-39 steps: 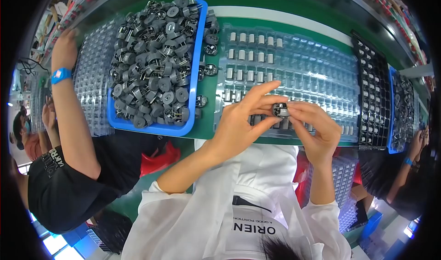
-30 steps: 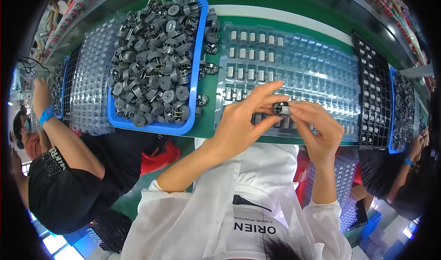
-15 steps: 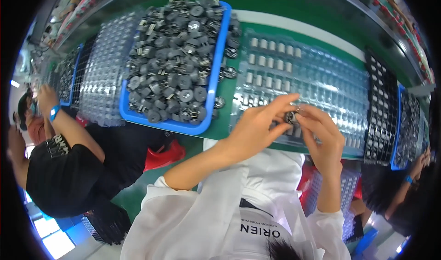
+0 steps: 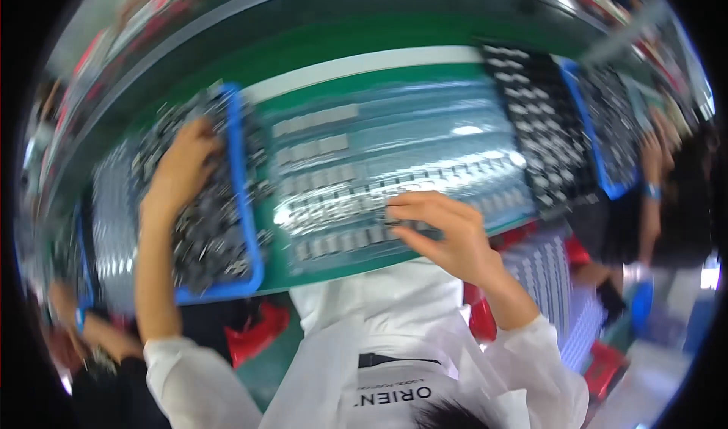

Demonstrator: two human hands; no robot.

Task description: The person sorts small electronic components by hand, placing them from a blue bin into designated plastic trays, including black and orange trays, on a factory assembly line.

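Observation:
My left hand [image 4: 186,160] is over the blue-rimmed bin [image 4: 249,239] on the left, its blurred fingers down among the heaped grey round parts [image 4: 208,251]. Motion smear hides whether it grips one. Low over the clear plastic tray [image 4: 425,126] is my right hand [image 4: 447,232], thumb and forefinger closed around a small dark part [image 4: 390,218] that is too blurred to make out fully. Rows of small whitish pieces [image 4: 322,180] sit in the tray's pockets, mostly along its left side and near edge.
Right of the tray stands a black tray [image 4: 531,126] with pale pieces, then another blue bin [image 4: 580,118] of dark parts. Stacked clear trays [image 4: 114,209] lie beyond the left bin. Co-workers' hands show at both sides [image 4: 652,156]. A red stool [image 4: 258,330] is below the bench.
My hands were together over the tray on a small round part. The left has moved away left into the bin; the right stays over the tray. The whole view has turned and shifted.

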